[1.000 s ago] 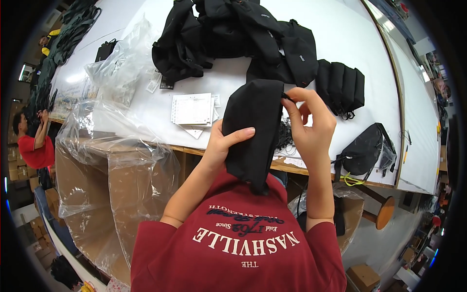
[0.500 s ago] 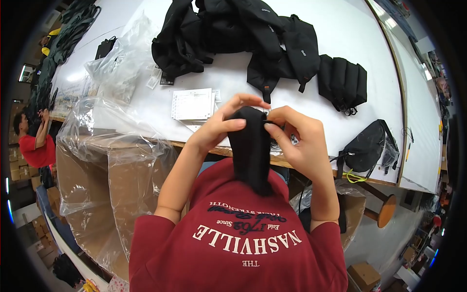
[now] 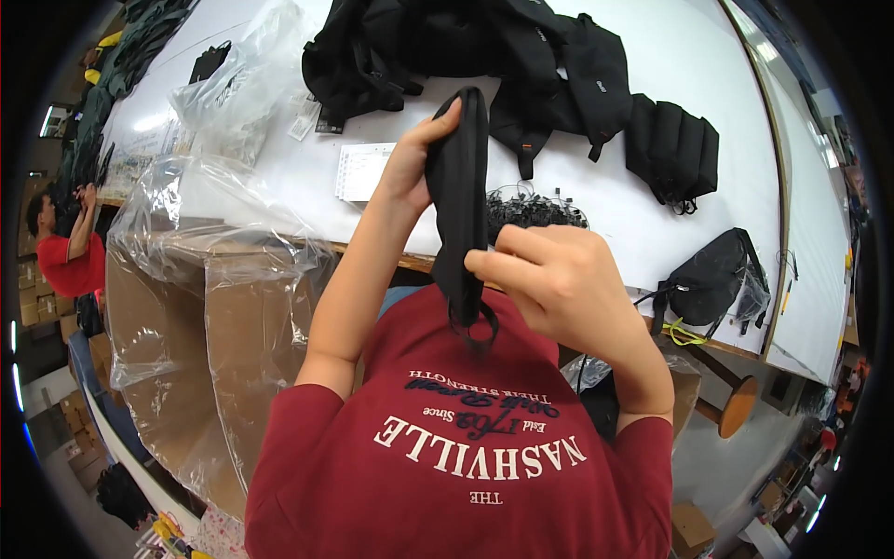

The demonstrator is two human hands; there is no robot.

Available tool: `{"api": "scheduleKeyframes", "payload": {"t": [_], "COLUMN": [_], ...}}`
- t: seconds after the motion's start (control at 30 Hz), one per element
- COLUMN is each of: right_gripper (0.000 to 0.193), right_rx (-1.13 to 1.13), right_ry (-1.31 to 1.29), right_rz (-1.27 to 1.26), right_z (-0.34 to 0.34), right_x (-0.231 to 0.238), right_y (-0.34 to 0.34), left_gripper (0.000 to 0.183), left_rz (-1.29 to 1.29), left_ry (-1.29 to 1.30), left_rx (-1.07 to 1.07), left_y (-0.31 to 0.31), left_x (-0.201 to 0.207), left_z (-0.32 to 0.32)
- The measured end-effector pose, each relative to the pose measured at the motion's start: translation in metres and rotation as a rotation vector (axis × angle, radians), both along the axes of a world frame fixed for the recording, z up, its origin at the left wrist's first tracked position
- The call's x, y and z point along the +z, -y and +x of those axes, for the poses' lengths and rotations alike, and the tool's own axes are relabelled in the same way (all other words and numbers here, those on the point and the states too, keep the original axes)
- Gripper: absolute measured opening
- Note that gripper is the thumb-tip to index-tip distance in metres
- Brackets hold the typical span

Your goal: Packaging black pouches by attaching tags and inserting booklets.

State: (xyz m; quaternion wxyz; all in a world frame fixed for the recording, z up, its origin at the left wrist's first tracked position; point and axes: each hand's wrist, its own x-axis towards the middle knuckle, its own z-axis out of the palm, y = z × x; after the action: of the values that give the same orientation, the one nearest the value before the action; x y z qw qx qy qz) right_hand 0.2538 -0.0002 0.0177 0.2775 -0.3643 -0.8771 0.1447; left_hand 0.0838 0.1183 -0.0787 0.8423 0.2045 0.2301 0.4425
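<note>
A slim black zippered fabric bag [image 3: 458, 186] stands edge-on above my lap, with small strap loops hanging at its lower end. My left hand [image 3: 414, 168] is closed round its upper part, thumb near the top edge. My right hand [image 3: 563, 279] is closed at the bag's lower right side, fingertips pressed against its edge; whether they pinch a zip pull or only the cloth is too small to see. Just beyond my right hand lies a heap of small black looped pieces [image 3: 535, 210]. White printed cards [image 3: 363, 172] lie beyond my left forearm.
Several black bags [image 3: 447, 42] are piled on the white table [image 3: 307, 191]. A ribbed black bag [image 3: 672, 149] and a strapped one [image 3: 712, 284] lie rightward. A plastic-lined carton [image 3: 168, 317] stands at left. A person in red [image 3: 70, 252] works farther off.
The bag has been raised and turned edge-on, showing its zipper side. My left hand has moved up with it; my right hand has come down along its edge, uncovering the small black heap.
</note>
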Motion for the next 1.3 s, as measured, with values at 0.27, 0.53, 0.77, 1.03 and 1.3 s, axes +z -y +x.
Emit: {"api": "scheduleKeyframes", "payload": {"t": [0.27, 0.53, 0.77, 1.03, 1.3], "right_gripper": [0.025, 0.030, 0.050, 0.034, 0.053], "right_rx": [0.072, -0.220, -0.292, -0.145, -0.284], "right_ry": [0.009, 0.065, -0.465, -1.456, -0.903], "right_rz": [-0.013, 0.036, -0.535, -1.649, -0.584], "right_z": [-0.004, 0.007, 0.026, 0.071, 0.041], "right_x": [-0.010, -0.003, -0.025, -0.085, -0.077], "right_y": [0.008, 0.002, -0.001, 0.002, 0.015], "left_gripper": [0.019, 0.020, 0.039, 0.054, 0.036], "left_rz": [0.019, -0.054, -0.111, 1.241, 0.510], "left_ry": [-0.024, -0.187, -0.109, -1.256, -0.846], "left_rx": [0.061, 0.175, 0.235, 0.224, 0.082], "left_y": [-0.018, -0.013, 0.022, 0.056, 0.085], "left_x": [0.002, 0.006, 0.006, 0.030, 0.029], "left_z": [-0.007, -0.011, -0.021, -0.055, -0.044]}}
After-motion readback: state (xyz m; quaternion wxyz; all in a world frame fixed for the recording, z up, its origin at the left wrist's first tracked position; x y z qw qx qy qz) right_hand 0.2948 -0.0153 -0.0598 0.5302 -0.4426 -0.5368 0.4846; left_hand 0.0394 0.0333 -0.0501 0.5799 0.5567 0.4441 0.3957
